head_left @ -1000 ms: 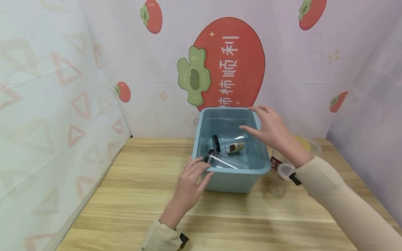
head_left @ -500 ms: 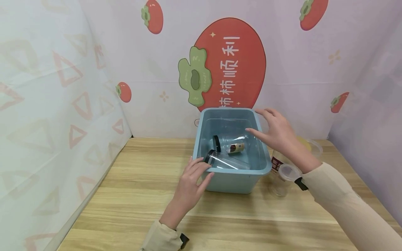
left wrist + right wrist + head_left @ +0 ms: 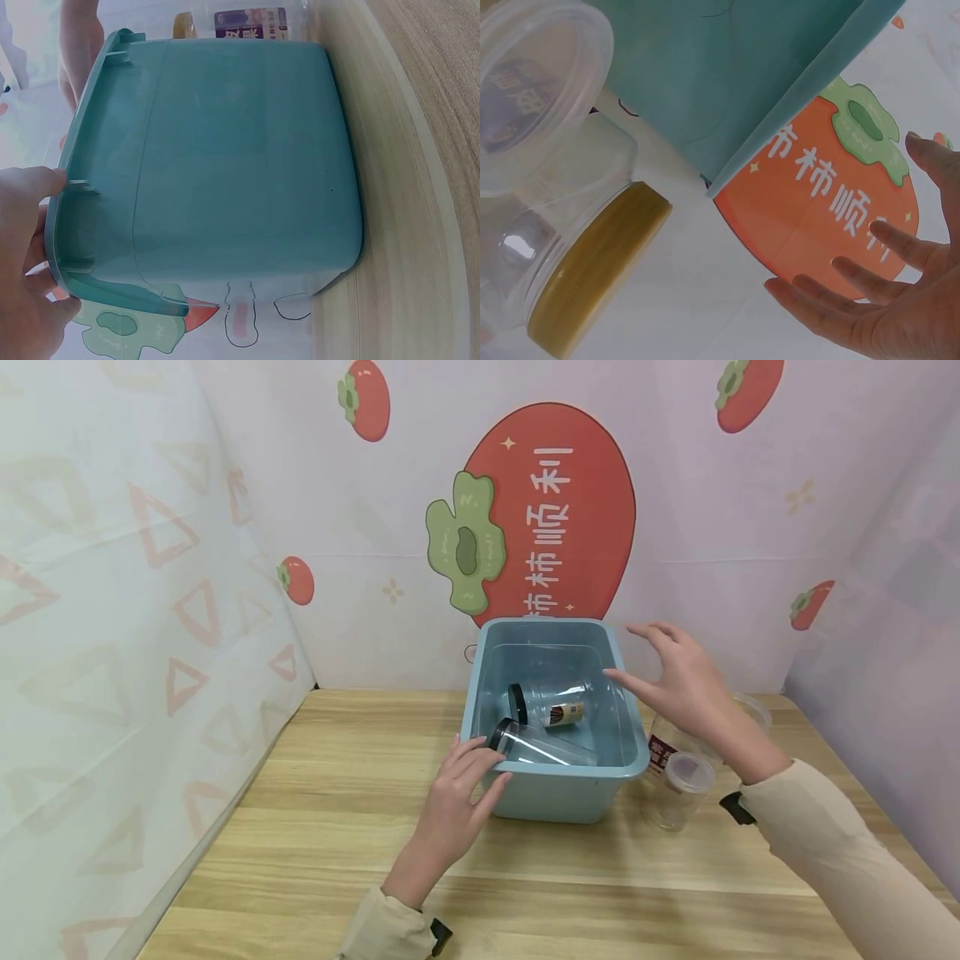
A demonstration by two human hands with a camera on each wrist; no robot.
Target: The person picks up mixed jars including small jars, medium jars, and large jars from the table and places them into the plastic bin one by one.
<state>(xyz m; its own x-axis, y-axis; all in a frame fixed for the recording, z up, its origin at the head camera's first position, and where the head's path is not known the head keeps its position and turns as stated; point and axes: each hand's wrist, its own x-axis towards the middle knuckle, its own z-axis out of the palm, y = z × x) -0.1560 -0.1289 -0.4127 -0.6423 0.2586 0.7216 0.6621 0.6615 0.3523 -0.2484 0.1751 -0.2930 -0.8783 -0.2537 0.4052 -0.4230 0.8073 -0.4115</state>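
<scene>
A light blue plastic bin (image 3: 551, 797) stands on the wooden table. Two clear jars with black lids lie on their sides in it: one with a small label (image 3: 562, 713), the other slimmer (image 3: 546, 747) and nearer the front wall. My left hand (image 3: 448, 806) grips the bin's rim at the near left corner; the left wrist view shows the fingers hooked round the edge. Just off the bin's right rim, my right hand (image 3: 686, 683) hovers with fingers spread and nothing in them. Its palm and fingers also show in the right wrist view.
Right of the bin stand clear jars, partly hidden by my right forearm. A small one has a translucent lid (image 3: 690, 773); a larger one bears a dark red label (image 3: 660, 753). A gold lid (image 3: 600, 270) shows in the right wrist view. A printed cloth hangs behind.
My right hand has drifted right, from over the bin's right side to beyond its rim. My left hand, the bin and the jars in it stay put.
</scene>
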